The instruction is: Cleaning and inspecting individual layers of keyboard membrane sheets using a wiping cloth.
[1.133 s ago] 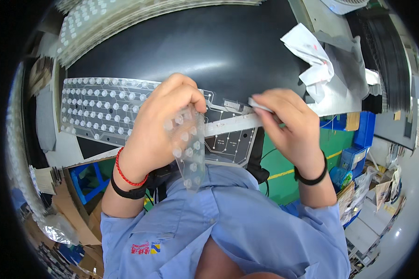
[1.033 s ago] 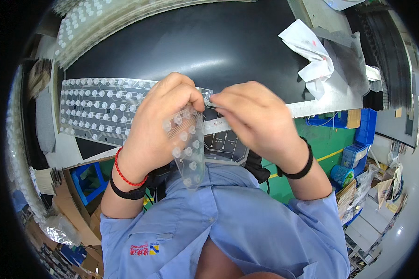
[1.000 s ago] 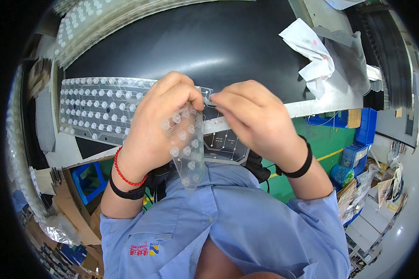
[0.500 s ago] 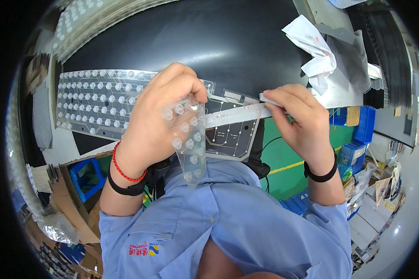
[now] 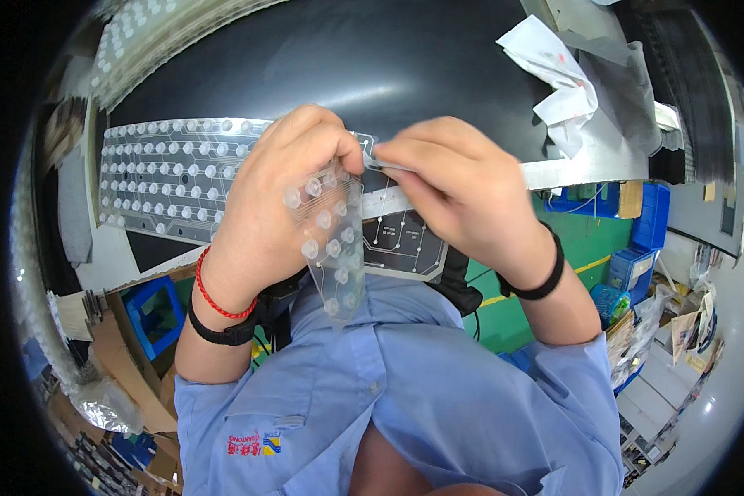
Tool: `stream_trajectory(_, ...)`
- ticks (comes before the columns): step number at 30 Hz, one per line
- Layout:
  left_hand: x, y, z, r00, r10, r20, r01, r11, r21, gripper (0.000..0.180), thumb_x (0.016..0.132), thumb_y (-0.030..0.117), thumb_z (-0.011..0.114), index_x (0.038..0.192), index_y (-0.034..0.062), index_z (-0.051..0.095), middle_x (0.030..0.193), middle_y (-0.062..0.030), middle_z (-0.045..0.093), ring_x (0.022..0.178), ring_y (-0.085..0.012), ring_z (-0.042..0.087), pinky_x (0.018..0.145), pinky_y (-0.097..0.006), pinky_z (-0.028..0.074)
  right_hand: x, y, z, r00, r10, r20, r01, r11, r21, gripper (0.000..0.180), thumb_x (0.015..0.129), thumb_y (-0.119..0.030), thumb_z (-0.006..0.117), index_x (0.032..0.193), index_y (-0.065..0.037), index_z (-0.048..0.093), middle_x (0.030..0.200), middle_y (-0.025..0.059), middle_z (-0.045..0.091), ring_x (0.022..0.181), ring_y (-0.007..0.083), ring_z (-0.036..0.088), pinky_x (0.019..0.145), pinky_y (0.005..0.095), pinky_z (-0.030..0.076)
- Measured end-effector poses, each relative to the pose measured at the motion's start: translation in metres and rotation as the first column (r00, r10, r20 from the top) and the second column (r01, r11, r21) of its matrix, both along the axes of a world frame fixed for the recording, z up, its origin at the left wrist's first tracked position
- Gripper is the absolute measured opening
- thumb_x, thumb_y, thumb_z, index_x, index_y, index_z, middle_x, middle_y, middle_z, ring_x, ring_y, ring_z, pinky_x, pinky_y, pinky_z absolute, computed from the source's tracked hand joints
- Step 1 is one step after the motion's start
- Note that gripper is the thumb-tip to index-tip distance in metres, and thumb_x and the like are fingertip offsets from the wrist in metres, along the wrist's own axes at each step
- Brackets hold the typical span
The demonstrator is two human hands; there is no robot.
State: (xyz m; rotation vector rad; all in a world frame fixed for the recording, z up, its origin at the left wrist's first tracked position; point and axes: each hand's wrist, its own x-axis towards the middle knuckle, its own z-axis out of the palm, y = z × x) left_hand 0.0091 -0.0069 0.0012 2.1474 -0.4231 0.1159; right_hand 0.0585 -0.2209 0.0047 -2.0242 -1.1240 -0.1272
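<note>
Sheet stack (image 5: pixel 145 37): between ten and eleven o'clock from the middle of the view, clear layers with rows of whitish domes.
Blue frame (image 5: pixel 174 307): between eight and nine o'clock, below the tabletop (image 5: pixel 372 74).
Domed sheet (image 5: pixel 161 171): toward ten o'clock, a clear circuit film with white domes, lying on the black tabletop, its near right part running under the left hand.
Left hand (image 5: pixel 285 182): close in at ten o'clock; fingers curled, thumb and forefinger pinching the clear flap; red cord (image 5: pixel 209 302) and black band (image 5: pixel 223 335) on the wrist.
Clear flap (image 5: pixel 339 269): domed film hanging from that hand toward six o'clock; its upper part is hidden by the hand.
Pale piece (image 5: pixel 398 168): thin, mostly covered, just beside the left thumb.
Circuit film (image 5: pixel 401 248): near the middle, toward four o'clock, with pale traces, reaching past the tabletop's white edge.
Right hand (image 5: pixel 463 178): close in at two o'clock, slightly blurred; fingers pressed together, pinching the pale piece above the circuit film.
Crumpled tissue (image 5: pixel 558 87): between one and two o'clock, white, marked with red.
Blue bins (image 5: pixel 632 277): three o'clock, over the green floor (image 5: pixel 508 318).
</note>
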Motion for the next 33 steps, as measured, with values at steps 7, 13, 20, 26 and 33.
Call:
stream_trajectory(7, -0.002, 0.001, 0.002, 0.999, -0.029, -0.025, 0.028, 0.998, -0.051, 0.026, 0.066, 0.001, 0.063, 0.091, 0.0053, 0.057, 0.091, -0.0099, 0.052, 0.088, -0.0323, 0.054, 0.080, -0.037, 0.045, -0.005, -0.052, 0.013, 0.979, -0.205, -0.023, 0.198, 0.966, -0.167, 0.022, 0.079, 0.004, 0.071, 0.101, -0.001, 0.069, 0.091, 0.0128, 0.067, 0.088, 0.0309, 0.066, 0.075, 0.0389, 0.055)
stream_trajectory(13, -0.002, 0.002, 0.001, 0.999, 0.007, -0.036, -0.008, 1.000, -0.013, 0.026, 0.066, 0.002, 0.063, 0.090, 0.0052, 0.057, 0.092, -0.0093, 0.053, 0.088, -0.0310, 0.055, 0.080, -0.037, 0.045, -0.004, -0.023, -0.003, 0.998, -0.054, 0.027, 0.057, 0.991, -0.124, 0.024, 0.079, 0.000, 0.070, 0.103, -0.002, 0.067, 0.098, 0.0137, 0.065, 0.093, 0.0322, 0.064, 0.079, 0.0398, 0.054)
stream_trajectory(20, 0.000, -0.001, 0.001, 1.000, -0.012, -0.021, 0.012, 1.000, -0.016, 0.021, 0.070, 0.007, 0.061, 0.090, 0.0054, 0.057, 0.092, -0.0096, 0.054, 0.088, -0.0308, 0.055, 0.080, -0.036, 0.046, -0.006, -0.031, 0.007, 0.997, -0.073, 0.016, 0.074, 0.994, -0.077, 0.023, 0.080, -0.001, 0.071, 0.103, -0.002, 0.067, 0.095, 0.0138, 0.065, 0.092, 0.0327, 0.065, 0.081, 0.0400, 0.054)
stream_trajectory(26, -0.002, 0.000, 0.004, 0.999, -0.012, -0.052, 0.009, 0.999, -0.048, 0.019, 0.071, 0.010, 0.061, 0.089, 0.0054, 0.057, 0.091, -0.0091, 0.054, 0.085, -0.0291, 0.054, 0.078, -0.035, 0.045, -0.015, -0.075, 0.006, 0.980, -0.196, 0.016, 0.196, 0.961, -0.196, 0.022, 0.079, 0.000, 0.071, 0.101, -0.002, 0.068, 0.096, 0.0136, 0.065, 0.087, 0.0311, 0.066, 0.073, 0.0384, 0.055)
stream_trajectory(33, -0.002, 0.002, -0.001, 0.999, 0.004, -0.042, -0.006, 0.999, -0.045, 0.019, 0.074, 0.014, 0.061, 0.090, 0.0052, 0.057, 0.091, -0.0089, 0.054, 0.084, -0.0275, 0.054, 0.078, -0.034, 0.045, -0.014, -0.043, 0.001, 0.994, -0.104, 0.038, 0.107, 0.989, -0.103, 0.022, 0.080, 0.000, 0.070, 0.102, -0.001, 0.067, 0.094, 0.0139, 0.065, 0.088, 0.0326, 0.065, 0.077, 0.0396, 0.054)
